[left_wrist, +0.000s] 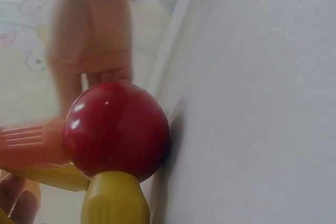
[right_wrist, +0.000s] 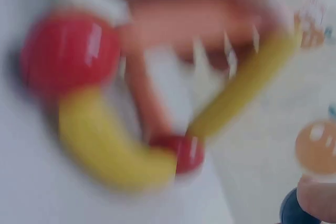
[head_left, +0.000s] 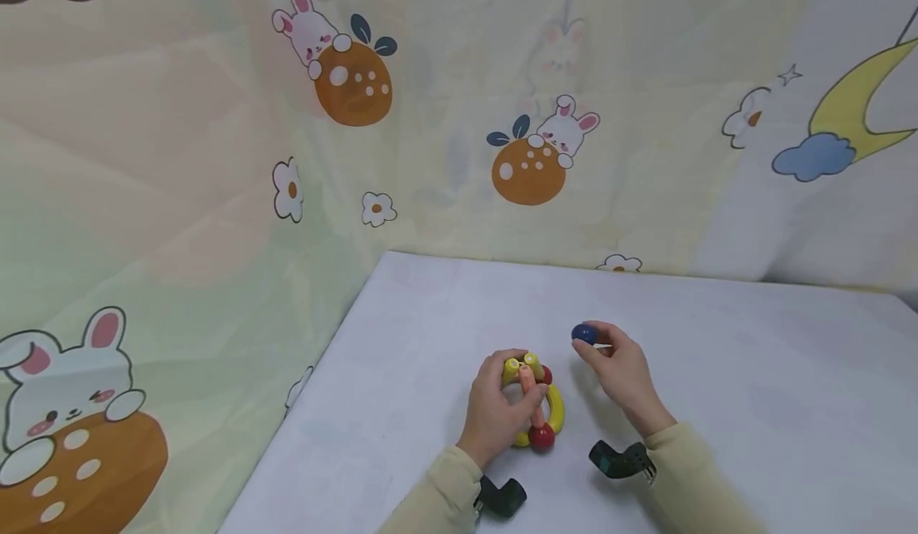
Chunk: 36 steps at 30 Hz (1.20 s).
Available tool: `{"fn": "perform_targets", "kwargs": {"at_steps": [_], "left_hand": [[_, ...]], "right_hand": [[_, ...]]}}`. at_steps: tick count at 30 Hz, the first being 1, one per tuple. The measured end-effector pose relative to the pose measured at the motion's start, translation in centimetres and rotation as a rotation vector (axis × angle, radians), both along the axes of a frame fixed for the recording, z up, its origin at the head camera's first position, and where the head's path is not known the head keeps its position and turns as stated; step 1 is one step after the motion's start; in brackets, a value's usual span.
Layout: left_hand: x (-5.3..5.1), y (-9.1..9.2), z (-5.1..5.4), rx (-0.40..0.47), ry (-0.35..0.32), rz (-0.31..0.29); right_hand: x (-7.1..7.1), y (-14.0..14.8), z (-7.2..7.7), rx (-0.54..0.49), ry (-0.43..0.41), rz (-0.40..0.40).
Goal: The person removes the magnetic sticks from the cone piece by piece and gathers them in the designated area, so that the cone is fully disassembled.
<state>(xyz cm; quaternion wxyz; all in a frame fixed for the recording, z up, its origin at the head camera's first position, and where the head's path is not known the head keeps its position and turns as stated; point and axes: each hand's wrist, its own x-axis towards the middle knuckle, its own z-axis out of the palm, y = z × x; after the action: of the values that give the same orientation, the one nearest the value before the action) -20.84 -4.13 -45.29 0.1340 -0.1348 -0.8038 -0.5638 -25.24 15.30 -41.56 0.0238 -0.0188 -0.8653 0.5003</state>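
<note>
My left hand grips a joined toy of yellow and orange rods and red balls, its lower red ball low over the white table. In the left wrist view that red ball joins an orange rod and yellow rods. To the right, my right hand pinches a dark blue ball between thumb and fingers, apart from the toy. The right wrist view, blurred, has the toy's curved yellow rod between two red balls, and the blue ball at the lower right corner.
The white table reaches back to a cloth backdrop printed with rabbits, flowers and a moon. Dark wrist-worn devices sit below the left hand and the right hand.
</note>
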Motion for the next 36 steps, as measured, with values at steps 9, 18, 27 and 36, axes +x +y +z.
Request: {"fn": "perform_targets", "kwargs": {"at_steps": [9, 18, 27, 36], "left_hand": [[0.0, -0.2, 0.0, 0.032, 0.015, -0.005], [0.0, -0.1, 0.0, 0.031, 0.020, -0.021], [0.0, 0.0, 0.0, 0.019, 0.025, -0.015], [-0.1, -0.1, -0.1, 0.009, 0.004, -0.017]], "right_hand": [[-3.7, 3.8, -2.8, 0.173, 0.033, 0.006], [-5.6, 3.8, -4.4, 0.246, 0.076, -0.023], [-5.7, 3.7, -4.7, 0.320, 0.110, -0.020], [-5.5, 3.9, -4.5, 0.311, 0.088, -0.023]]}}
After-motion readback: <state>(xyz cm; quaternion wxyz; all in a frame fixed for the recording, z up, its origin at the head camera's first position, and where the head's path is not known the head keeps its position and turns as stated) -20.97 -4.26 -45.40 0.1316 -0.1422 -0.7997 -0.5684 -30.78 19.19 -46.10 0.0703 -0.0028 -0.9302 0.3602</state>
